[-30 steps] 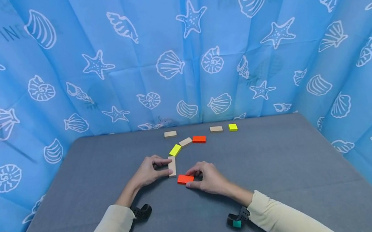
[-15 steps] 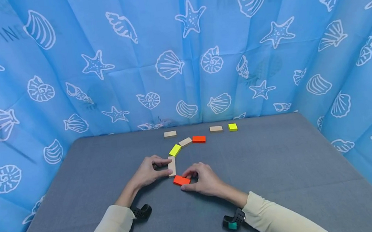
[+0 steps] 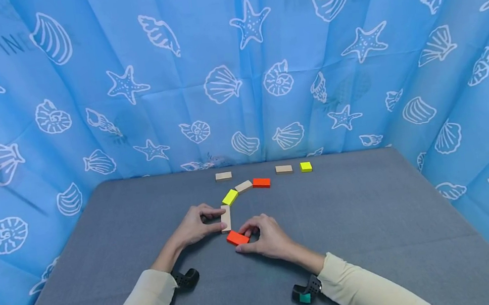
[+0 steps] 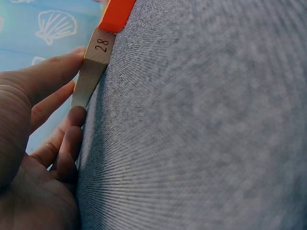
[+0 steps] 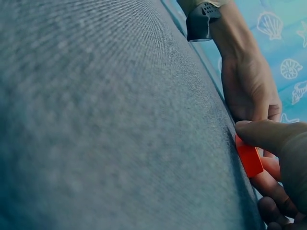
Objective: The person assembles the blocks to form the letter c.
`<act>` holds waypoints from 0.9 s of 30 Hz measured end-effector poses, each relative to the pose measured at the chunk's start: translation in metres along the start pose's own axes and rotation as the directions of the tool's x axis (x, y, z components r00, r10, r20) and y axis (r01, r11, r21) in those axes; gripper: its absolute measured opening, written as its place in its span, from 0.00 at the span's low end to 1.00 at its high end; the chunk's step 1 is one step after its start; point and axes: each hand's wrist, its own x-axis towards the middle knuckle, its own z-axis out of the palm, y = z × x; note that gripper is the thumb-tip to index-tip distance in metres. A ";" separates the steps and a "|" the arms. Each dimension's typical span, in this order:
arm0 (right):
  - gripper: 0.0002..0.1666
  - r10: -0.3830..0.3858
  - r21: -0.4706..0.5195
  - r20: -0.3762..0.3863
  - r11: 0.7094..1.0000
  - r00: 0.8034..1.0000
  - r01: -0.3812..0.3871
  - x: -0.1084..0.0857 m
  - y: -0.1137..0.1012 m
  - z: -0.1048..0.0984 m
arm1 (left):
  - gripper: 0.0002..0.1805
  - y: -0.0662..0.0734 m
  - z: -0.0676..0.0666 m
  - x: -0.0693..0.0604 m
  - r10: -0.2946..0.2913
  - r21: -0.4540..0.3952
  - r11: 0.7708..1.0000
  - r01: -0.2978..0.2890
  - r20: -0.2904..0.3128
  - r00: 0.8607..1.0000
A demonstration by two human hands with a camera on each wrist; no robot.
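In the head view, a plain wooden block (image 3: 226, 219) lies lengthwise on the grey table, its end marked 28 in the left wrist view. My left hand (image 3: 197, 224) holds it from the left with thumb and fingers. An orange block (image 3: 237, 238) lies slantwise at its near end, pinched between thumb and fingers of my right hand (image 3: 266, 237). A corner of the orange block meets the plain block, or nearly so. Beyond the plain block, a yellow block (image 3: 230, 197), another plain block (image 3: 244, 187) and a second orange block (image 3: 261, 183) continue a curved row.
Near the table's far edge lie two separate plain blocks, one on the left (image 3: 223, 176) and one on the right (image 3: 284, 169), plus a yellow block (image 3: 306, 167). A blue shell-patterned curtain (image 3: 260, 94) hangs behind and beside the grey table (image 3: 349, 221).
My right hand has slid the orange block left to the near end of the plain block and turned it slantwise. My left hand has stayed in place on the plain block.
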 end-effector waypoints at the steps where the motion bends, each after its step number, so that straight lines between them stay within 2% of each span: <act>1: 0.20 0.002 -0.001 0.000 1.000 1.000 -0.002 0.000 0.000 0.000 | 0.25 0.000 0.000 0.000 -0.003 0.002 1.000 0.003 0.000 1.000; 5: 0.21 0.006 0.002 -0.001 1.000 1.000 -0.006 0.000 0.000 0.001 | 0.25 0.000 -0.001 0.000 -0.014 0.006 1.000 0.014 -0.002 1.000; 18: 0.22 0.008 0.045 0.013 0.999 1.000 -0.008 0.004 -0.001 -0.005 | 0.25 -0.002 -0.001 0.000 0.021 0.015 1.000 -0.021 0.000 1.000; 22: 0.20 -0.008 0.070 0.009 0.998 1.000 0.008 0.015 -0.001 -0.014 | 0.25 -0.003 -0.001 0.001 0.026 0.009 1.000 -0.026 0.004 1.000; 27: 0.19 -0.029 0.065 -0.038 0.997 0.999 0.031 0.042 0.000 -0.027 | 0.25 -0.004 0.000 0.001 0.030 0.012 0.999 -0.030 0.001 1.000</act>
